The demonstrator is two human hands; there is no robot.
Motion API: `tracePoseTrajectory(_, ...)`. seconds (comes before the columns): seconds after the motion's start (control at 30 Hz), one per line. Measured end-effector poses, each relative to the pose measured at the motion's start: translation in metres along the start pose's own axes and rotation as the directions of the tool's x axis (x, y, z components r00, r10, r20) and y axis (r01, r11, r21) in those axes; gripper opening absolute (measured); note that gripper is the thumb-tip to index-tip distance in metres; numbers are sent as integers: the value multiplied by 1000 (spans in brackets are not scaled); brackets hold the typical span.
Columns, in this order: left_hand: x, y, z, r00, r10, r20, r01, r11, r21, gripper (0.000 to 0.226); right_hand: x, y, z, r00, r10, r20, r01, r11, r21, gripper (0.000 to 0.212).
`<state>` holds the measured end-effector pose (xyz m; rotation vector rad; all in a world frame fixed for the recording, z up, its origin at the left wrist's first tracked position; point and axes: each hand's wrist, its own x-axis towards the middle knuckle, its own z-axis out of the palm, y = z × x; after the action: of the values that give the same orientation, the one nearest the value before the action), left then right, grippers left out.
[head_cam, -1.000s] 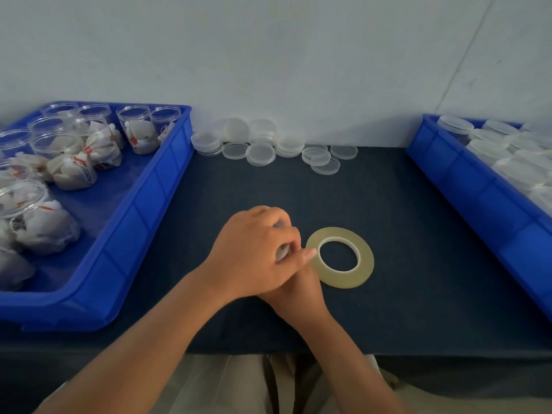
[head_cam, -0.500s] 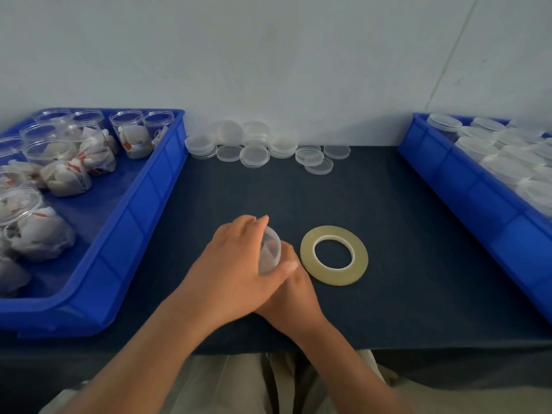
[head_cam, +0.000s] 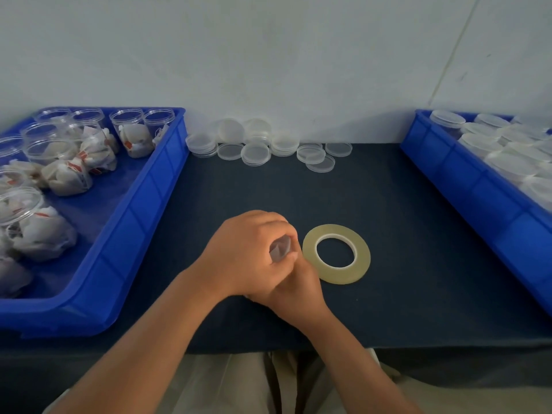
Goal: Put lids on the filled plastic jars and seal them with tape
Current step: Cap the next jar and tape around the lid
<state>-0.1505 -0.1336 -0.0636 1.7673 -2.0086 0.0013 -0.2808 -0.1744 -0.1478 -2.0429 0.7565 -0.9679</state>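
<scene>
Head: left hand grips one jar; right hand unclear; one tape roll.

Dark blue table holding a left blue tray, a right blue tray, loose clear lids along the far edge, and a tape roll lying flat near the middle.

A pale grey-white wall fills the upper half of the frame, matte, under soft and even light; a thin slanted seam crosses it at the upper right; below, a table covered in dark navy material spans the middle and meets the wall; its front face runs across the lower frame, darker still.
</scene>
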Motion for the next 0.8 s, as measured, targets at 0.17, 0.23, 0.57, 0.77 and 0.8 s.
tracePoseTrajectory(0.17, -19, 16, 14, 951, -210, -227, 220, 975, 22, 60, -3, -5, 0, 997, 75, 19, -74, 996, -51, 65)
tracePoseTrajectory(0.23, -25, 26, 22, 894, -366, -258, 370, 929, -34, 79, -6, -5, 1, 997, 82, 16, -81, 995, -51, 64)
tracePoseTrajectory(0.57, -19, 11, 23, 900, -314, -302, 251, 941, -228, 69, -3, -1, -2, 997, 75, -7, -75, 997, 16, 74)
tracePoseTrajectory(0.77, -19, -2, 17, 947, -225, -229, 178, 962, -208, 64, 0, -4, -1, 995, 92, 29, -91, 995, -39, 86)
tracePoseTrajectory(0.8, -20, -3, 16, 952, -220, -212, 179, 964, -196, 69, 2, -6, -2, 995, 85, 50, -82, 996, -47, 88)
